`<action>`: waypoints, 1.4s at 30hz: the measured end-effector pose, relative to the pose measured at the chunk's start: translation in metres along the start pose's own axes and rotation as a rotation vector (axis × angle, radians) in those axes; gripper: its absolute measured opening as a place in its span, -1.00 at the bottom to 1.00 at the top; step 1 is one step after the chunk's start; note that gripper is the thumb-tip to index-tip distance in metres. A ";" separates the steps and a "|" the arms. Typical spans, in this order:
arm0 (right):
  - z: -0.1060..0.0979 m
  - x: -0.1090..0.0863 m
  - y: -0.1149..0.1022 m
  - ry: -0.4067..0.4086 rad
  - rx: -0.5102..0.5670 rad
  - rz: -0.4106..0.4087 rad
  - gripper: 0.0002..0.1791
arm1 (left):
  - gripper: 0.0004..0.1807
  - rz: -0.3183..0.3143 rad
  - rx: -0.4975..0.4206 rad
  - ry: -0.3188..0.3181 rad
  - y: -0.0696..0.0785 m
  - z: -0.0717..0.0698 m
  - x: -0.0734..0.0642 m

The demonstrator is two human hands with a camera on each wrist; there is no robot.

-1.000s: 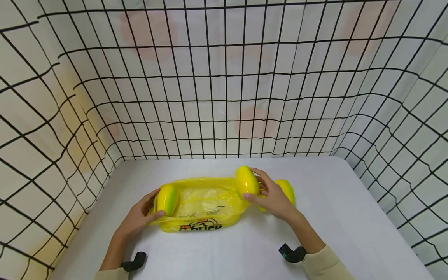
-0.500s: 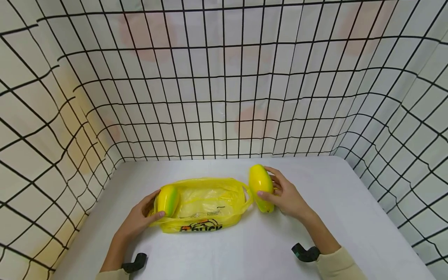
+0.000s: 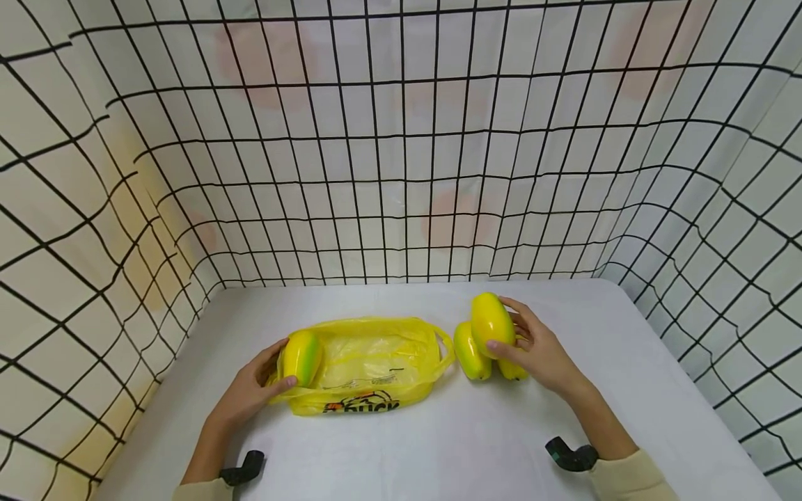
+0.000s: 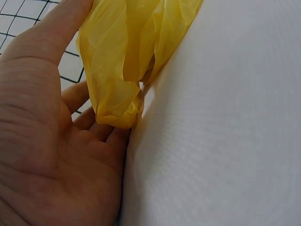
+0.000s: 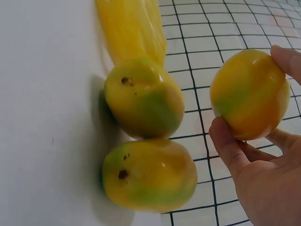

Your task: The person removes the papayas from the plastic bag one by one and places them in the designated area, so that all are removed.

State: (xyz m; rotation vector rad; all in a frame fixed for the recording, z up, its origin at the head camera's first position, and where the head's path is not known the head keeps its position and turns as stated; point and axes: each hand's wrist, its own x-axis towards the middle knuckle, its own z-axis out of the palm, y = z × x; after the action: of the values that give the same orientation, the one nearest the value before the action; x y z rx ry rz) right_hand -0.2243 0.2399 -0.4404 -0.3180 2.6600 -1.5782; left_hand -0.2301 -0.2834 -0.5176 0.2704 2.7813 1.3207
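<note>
A yellow plastic bag (image 3: pixel 360 358) lies spread open on the table, dark print on its near side. At its left end rests a yellow-green mango (image 3: pixel 302 358). My left hand (image 3: pixel 247 383) holds that end, thumb near and fingers behind; in the left wrist view, crumpled bag film (image 4: pixel 113 94) sits between thumb and fingers. My right hand (image 3: pixel 541 355) grips another mango (image 3: pixel 489 321), raised off the table in the right wrist view. Beneath it lie two more mangoes, one on the left (image 3: pixel 468 353) and one on the right (image 3: pixel 512 369), partly covered in the head view.
A white-covered table (image 3: pixel 401 459) carries everything. Black grid netting (image 3: pixel 401 160) over pale sheets rises at the back and both sides. Each wrist wears a black camera mount, one on the left (image 3: pixel 243 470) and one on the right (image 3: pixel 571 456).
My right hand has moved right with its mango, from beside the bag's right end to over the two loose mangoes. The left hand and the bag have stayed put.
</note>
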 end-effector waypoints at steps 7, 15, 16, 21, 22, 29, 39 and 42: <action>-0.015 -0.003 0.011 0.006 -0.024 0.003 -0.14 | -0.09 0.003 0.004 -0.002 -0.005 0.001 0.002; -0.030 -0.009 0.020 0.020 -0.034 0.018 -0.14 | -0.07 -0.016 0.011 0.000 -0.004 0.001 0.002; -0.031 -0.010 0.021 0.022 -0.036 0.022 -0.14 | -0.07 -0.016 0.011 0.001 -0.004 0.001 0.002; -0.037 -0.013 0.025 0.022 -0.038 0.028 -0.14 | -0.09 -0.013 0.017 0.004 -0.005 0.001 0.003; -0.038 -0.014 0.026 0.021 -0.040 0.031 -0.14 | -0.09 -0.011 0.017 0.005 -0.005 0.001 0.003; -0.044 -0.017 0.031 0.021 -0.056 0.045 -0.13 | -0.11 -0.003 0.013 0.004 -0.005 0.001 0.003; -0.051 -0.018 0.038 0.019 -0.105 0.061 -0.11 | -0.11 -0.010 -0.001 0.000 -0.005 0.001 0.003; -0.052 -0.018 0.042 0.019 -0.125 0.064 -0.11 | -0.11 -0.011 -0.005 0.000 -0.005 0.002 0.003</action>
State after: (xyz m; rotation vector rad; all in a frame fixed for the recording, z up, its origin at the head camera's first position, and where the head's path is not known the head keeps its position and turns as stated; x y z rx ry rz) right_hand -0.2199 0.3080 -0.4526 -0.2204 2.7592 -1.4085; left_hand -0.2335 -0.2846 -0.5222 0.2550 2.7756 1.3252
